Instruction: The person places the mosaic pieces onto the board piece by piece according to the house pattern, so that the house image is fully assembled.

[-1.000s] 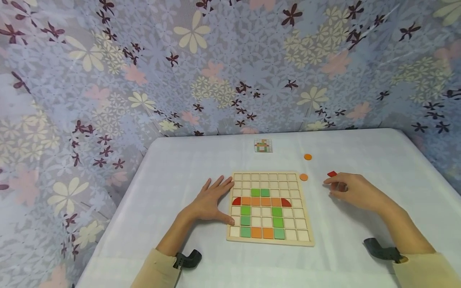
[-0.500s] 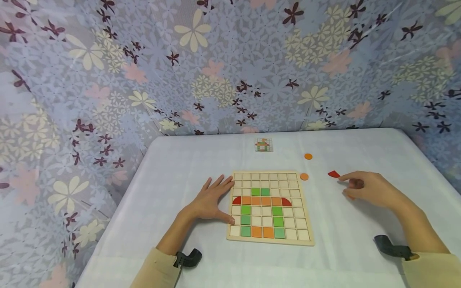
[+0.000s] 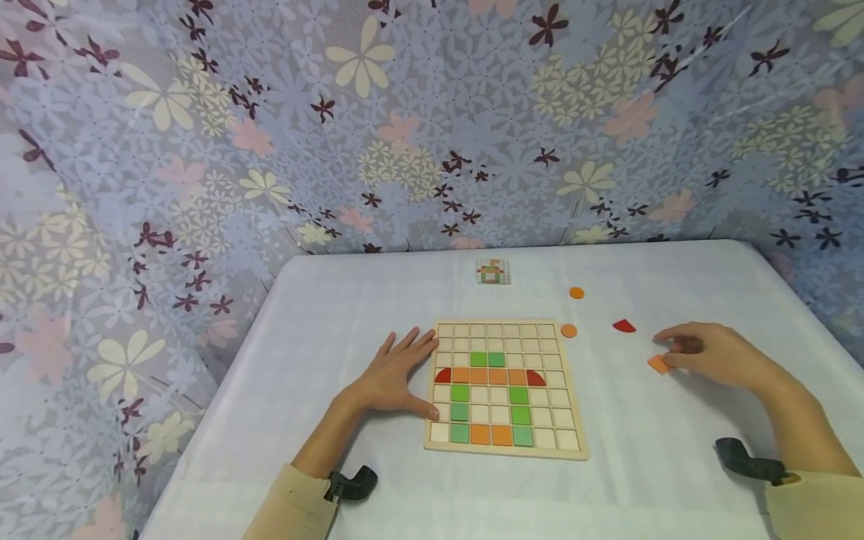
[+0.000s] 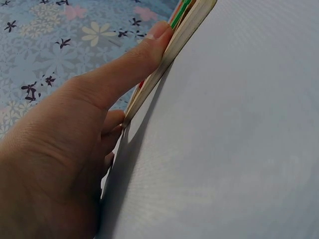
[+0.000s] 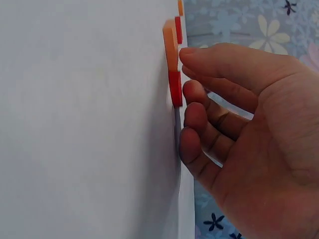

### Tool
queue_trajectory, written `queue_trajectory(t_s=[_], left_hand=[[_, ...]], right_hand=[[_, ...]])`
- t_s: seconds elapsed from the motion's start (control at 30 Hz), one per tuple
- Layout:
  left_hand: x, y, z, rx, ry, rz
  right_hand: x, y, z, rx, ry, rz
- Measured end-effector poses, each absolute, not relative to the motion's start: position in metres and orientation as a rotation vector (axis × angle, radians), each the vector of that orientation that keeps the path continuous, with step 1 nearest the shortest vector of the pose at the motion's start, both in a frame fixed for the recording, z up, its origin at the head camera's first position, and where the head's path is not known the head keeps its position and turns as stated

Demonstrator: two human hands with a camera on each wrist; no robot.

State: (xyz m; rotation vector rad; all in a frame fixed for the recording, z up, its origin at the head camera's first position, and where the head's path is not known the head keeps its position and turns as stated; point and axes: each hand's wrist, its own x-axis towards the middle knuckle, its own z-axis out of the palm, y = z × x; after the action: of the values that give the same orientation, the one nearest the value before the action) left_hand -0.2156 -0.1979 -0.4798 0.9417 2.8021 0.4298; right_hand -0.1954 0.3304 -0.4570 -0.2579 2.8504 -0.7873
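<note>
A square wooden grid board (image 3: 574, 427) lies on the white table, with green, orange and red tiles in some of its cells. My left hand (image 3: 391, 379) rests along its left side, fingers spread; in the left wrist view the thumb (image 4: 149, 50) presses on the board's edge. Over the table to the right, my right hand (image 3: 715, 356) has its fingers loosely bent, the thumb right at an orange square tile (image 3: 658, 364). In the right wrist view a red tile (image 5: 175, 89) sits beside that orange one, below the fingertips; the hand hides it in the head view.
A red fan-shaped tile (image 3: 624, 326) lies between the board and my right hand. Two orange round tiles (image 3: 577, 293) lie near the board's far right corner. A small pattern card (image 3: 493, 271) lies at the back. Floral cloth (image 3: 405, 150) hangs behind the table.
My right hand has moved right, away from the red fan-shaped tile, which now shows whole. The orange square tile has come into view by the thumb. My left hand and the board stay put.
</note>
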Motion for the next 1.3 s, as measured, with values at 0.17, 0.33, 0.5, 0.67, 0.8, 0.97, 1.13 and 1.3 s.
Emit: queue_trajectory(t_s=[0.17, 0.33, 0.5, 0.67, 0.8, 0.97, 1.13, 1.3], left_hand=[[-0.216, -0.198, -0.480, 0.942, 2.806, 0.431], [-0.215, -0.198, -0.480, 0.941, 2.799, 0.436], [-0.216, -0.198, -0.480, 0.940, 2.800, 0.431], [-0.216, -0.197, -0.480, 0.936, 2.795, 0.428], [-0.215, -0.197, -0.478, 0.938, 2.792, 0.429], [-0.215, -0.197, -0.477, 0.933, 2.789, 0.428], [-0.215, -0.198, -0.478, 0.940, 2.783, 0.438], [-0.216, -0.198, -0.480, 0.941, 2.789, 0.431]], right_hand=[[-0.196, 0.335, -0.459, -0.226, 2.834, -0.792], [-0.196, 0.337, -0.458, -0.202, 2.828, -0.781], [-0.196, 0.340, -0.458, -0.176, 2.840, -0.754], [-0.195, 0.340, -0.457, -0.187, 2.845, -0.751], [-0.195, 0.336, -0.456, -0.194, 2.835, -0.750], [-0.196, 0.327, -0.457, -0.194, 2.842, -0.753], [-0.197, 0.317, -0.457, -0.209, 2.831, -0.782], [-0.197, 0.309, -0.455, -0.245, 2.849, -0.789]])
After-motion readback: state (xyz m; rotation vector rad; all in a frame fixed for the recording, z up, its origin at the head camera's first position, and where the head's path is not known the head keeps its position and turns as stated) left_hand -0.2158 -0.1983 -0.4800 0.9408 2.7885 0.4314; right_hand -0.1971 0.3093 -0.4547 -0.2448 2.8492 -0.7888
